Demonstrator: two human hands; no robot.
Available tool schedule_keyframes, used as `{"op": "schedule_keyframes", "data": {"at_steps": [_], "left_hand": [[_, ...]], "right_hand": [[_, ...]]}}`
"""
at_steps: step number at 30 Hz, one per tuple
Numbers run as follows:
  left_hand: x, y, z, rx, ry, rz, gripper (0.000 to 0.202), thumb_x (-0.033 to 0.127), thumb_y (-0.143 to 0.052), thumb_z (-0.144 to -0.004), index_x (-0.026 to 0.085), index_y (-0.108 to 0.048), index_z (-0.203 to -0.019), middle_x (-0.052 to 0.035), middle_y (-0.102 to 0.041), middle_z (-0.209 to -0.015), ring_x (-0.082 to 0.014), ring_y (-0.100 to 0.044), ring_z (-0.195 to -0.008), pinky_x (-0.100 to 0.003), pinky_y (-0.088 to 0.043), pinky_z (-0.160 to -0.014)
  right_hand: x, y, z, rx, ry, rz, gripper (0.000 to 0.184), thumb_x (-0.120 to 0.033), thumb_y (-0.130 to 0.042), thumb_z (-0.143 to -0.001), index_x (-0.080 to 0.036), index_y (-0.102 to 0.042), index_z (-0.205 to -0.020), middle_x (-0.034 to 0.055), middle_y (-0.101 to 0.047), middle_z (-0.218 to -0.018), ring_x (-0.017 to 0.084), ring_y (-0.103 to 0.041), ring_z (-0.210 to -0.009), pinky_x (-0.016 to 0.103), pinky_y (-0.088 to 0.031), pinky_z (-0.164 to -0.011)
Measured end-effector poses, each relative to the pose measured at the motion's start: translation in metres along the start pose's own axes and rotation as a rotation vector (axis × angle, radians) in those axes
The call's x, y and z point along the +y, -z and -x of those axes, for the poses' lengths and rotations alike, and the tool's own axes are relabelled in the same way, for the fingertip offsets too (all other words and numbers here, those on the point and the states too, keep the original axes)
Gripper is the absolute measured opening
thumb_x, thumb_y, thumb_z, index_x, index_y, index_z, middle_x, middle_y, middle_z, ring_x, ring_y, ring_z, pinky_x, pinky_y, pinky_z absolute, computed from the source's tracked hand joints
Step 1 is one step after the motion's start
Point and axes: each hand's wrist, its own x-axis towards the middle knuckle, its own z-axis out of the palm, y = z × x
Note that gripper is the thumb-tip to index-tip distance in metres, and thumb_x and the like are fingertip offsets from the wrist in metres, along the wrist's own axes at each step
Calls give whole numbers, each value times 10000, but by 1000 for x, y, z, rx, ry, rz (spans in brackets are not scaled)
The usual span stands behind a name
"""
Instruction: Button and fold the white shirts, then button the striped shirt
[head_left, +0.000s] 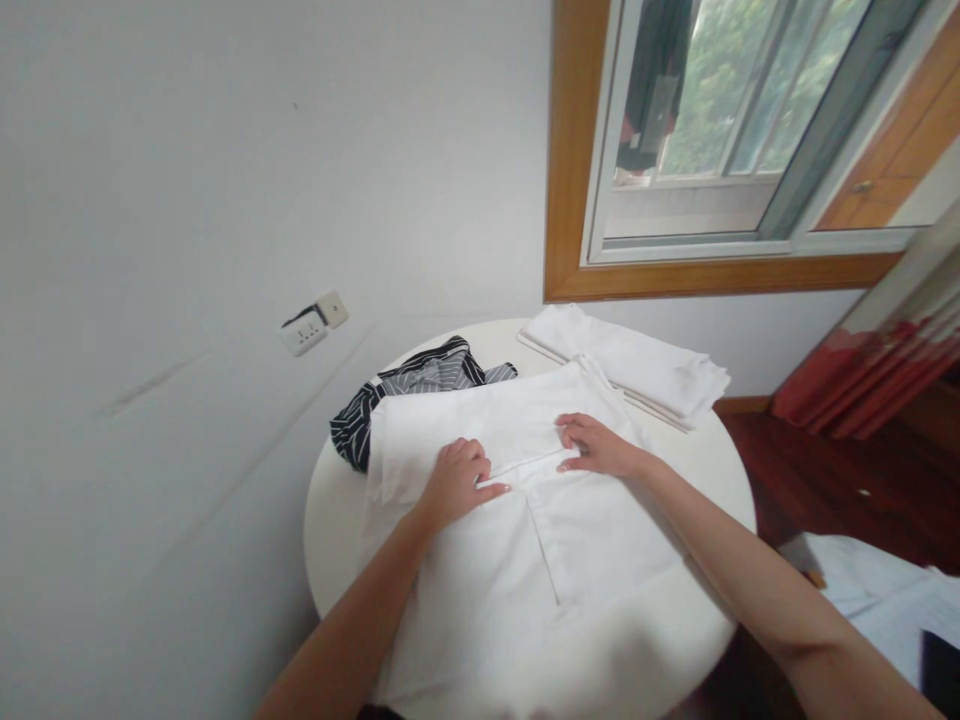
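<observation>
A white garment (pixel 480 570) lies spread on the round table, its upper part folded over and a slit running down its middle. My left hand (pixel 459 478) rests on the cloth left of the slit, fingers bent and thumb stretched apart from them. Across from it, my right hand (pixel 592 445) touches the garment with bent fingers and the thumb apart. Between the two hands runs a crosswise seam or fold. Neither hand visibly lifts any cloth.
A folded white cloth stack (pixel 637 365) lies at the table's back right. Black-and-white striped fabric (pixel 420 385) is bunched at the back left. The white round table (pixel 334 540) stands by a wall with a socket (pixel 304 332). White cloth (pixel 870 580) shows at lower right.
</observation>
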Motion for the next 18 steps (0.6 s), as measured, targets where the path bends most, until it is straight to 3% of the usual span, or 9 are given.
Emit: {"op": "schedule_keyframes", "data": {"at_steps": [5, 11, 14, 18], "left_hand": [[-5, 2, 1, -27, -37, -8, 431, 583, -653, -748, 188, -539, -618, -26, -570, -836, -183, -494, -834, -335, -358, -753], [12, 9, 1, 88, -26, 67, 278, 468, -622, -821, 208, -574, -910, -39, -590, -960, -202, -513, -950, -356, -386, -871], [29, 8, -5, 113, -35, 60, 235, 403, -551, -880, 220, -585, -1023, -60, -593, -1060, -219, -504, -1038, -381, -380, -935], [38, 0, -8, 77, -97, -2, 268, 363, -492, -916, 239, -591, -1131, -73, -567, -1222, -233, -469, -1162, -411, -349, -1022]], "right_hand": [[2, 2, 1, -12, -4, -30, 350, -527, -706, -739, -218, -596, -863, 107, -547, -1284, 239, -478, -1237, 366, -404, -1004], [3, 8, 1, 41, -22, -194, 312, -505, -539, -876, -215, -643, -923, 96, -609, -1203, 215, -557, -1142, 356, -421, -991], [-6, 1, -3, 123, -73, -104, 299, -445, -479, -915, -211, -658, -866, 88, -641, -1140, 214, -591, -1065, 360, -442, -957], [-28, -20, -9, 208, -121, 164, 285, -443, -516, -898, -217, -645, -1015, 112, -594, -1241, 250, -487, -1221, 421, -364, -1036]]}}
